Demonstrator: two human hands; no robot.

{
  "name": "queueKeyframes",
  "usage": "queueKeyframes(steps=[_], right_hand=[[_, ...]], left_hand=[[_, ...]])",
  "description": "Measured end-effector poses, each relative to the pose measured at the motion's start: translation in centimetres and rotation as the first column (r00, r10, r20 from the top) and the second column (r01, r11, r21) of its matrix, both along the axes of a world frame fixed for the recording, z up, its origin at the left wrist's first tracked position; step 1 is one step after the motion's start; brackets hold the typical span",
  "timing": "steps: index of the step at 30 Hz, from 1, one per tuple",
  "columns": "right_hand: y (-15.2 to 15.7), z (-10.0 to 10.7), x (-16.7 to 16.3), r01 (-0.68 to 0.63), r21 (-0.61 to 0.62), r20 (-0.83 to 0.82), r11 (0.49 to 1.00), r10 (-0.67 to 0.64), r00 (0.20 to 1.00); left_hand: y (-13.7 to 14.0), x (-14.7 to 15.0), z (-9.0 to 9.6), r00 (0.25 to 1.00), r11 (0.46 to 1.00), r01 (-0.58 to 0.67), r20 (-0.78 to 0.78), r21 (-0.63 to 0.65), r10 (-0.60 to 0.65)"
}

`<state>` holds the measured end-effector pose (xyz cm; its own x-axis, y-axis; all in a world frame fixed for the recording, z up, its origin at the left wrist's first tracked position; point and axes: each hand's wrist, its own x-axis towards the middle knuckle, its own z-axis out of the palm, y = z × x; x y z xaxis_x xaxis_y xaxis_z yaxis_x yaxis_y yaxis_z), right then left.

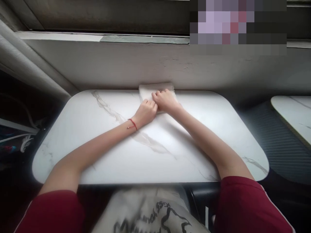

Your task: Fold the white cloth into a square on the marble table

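A folded white cloth (153,87) lies at the far edge of the white marble-patterned table (116,155), against the wall. My left hand (146,112), with a red string bracelet on its wrist, is closed at the cloth's near left corner. Beside it, slightly farther away, my right hand (166,99) rests on the cloth with its fingers curled into it. The two hands touch, and they cover the near part of the cloth. Both forearms stretch across the tabletop.
A pale wall (116,64) with a ledge (143,39) stands right behind the table. On the right is a dark ribbed seat (286,152) and a second marble-patterned table (293,106). Cords (25,140) hang at the dark left side.
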<state>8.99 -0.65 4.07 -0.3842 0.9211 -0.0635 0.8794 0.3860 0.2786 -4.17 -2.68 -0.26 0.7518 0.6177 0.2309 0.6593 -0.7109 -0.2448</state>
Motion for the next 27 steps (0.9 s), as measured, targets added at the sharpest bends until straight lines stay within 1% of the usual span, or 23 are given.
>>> queueKeyframes(steps=[3, 6, 8, 11, 14, 17, 20, 21, 23, 24, 25, 27], right_hand=[[0.6, -1.3, 0.4, -0.022, 0.039, -0.009, 0.999, 0.023, 1.0], [0.9, -2.3, 1.1, -0.061, 0.103, -0.031, 0.993, 0.064, 0.997], [0.9, -3.0, 1.7, -0.084, 0.153, -0.042, 0.985, 0.091, 0.995], [0.9, -3.8, 2.2, -0.11, 0.204, -0.064, 0.973, 0.125, 0.99], [0.6, -3.8, 2.4, -0.115, 0.21, -0.082, 0.971, 0.135, 0.987], [-0.8, -2.9, 2.4, -0.094, 0.165, -0.074, 0.982, 0.108, 0.991], [-4.1, -1.9, 2.4, -0.083, 0.102, -0.024, 0.991, 0.086, 0.996], [-5.7, -1.7, 2.4, -0.076, 0.089, 0.006, 0.993, 0.076, 0.997], [-9.7, -1.5, 2.5, -0.052, 0.085, 0.081, 0.995, 0.045, 0.996], [-11.9, -1.6, 2.7, -0.029, 0.092, 0.125, 0.995, 0.018, 0.992], [-14.1, -1.6, 2.8, -0.021, 0.099, 0.165, 0.995, 0.004, 0.986], [-18.2, -1.7, 3.4, -0.027, 0.111, 0.236, 0.993, -0.001, 0.972]], left_hand=[[1.6, 0.7, -0.4, 0.998, 0.998, 0.02, 0.057, 0.065, -0.024], [2.2, 0.6, -1.0, 0.991, 0.993, 0.043, 0.124, 0.112, -0.057], [2.4, 0.3, -1.2, 0.981, 0.994, 0.041, 0.182, 0.106, -0.059], [2.8, -0.1, -1.0, 0.967, 0.997, 0.02, 0.252, 0.075, -0.038], [3.0, -0.1, -0.5, 0.965, 0.999, -0.002, 0.26, 0.052, -0.012], [2.4, 0.0, 0.1, 0.959, 0.999, -0.021, 0.283, 0.026, 0.013], [0.7, 0.2, 0.8, 0.942, 0.999, 0.015, 0.335, -0.037, -0.002], [-0.2, 0.4, 1.1, 0.938, 0.996, 0.051, 0.345, -0.074, -0.022], [-2.2, 0.8, 1.6, 0.93, 0.973, 0.166, 0.354, -0.161, -0.1], [-3.4, 1.1, 1.9, 0.921, 0.947, 0.242, 0.357, -0.21, -0.156], [-4.5, 1.5, 2.0, 0.905, 0.91, 0.323, 0.365, -0.259, -0.217], [-6.8, 2.4, 2.1, 0.866, 0.817, 0.457, 0.385, -0.352, -0.319]])
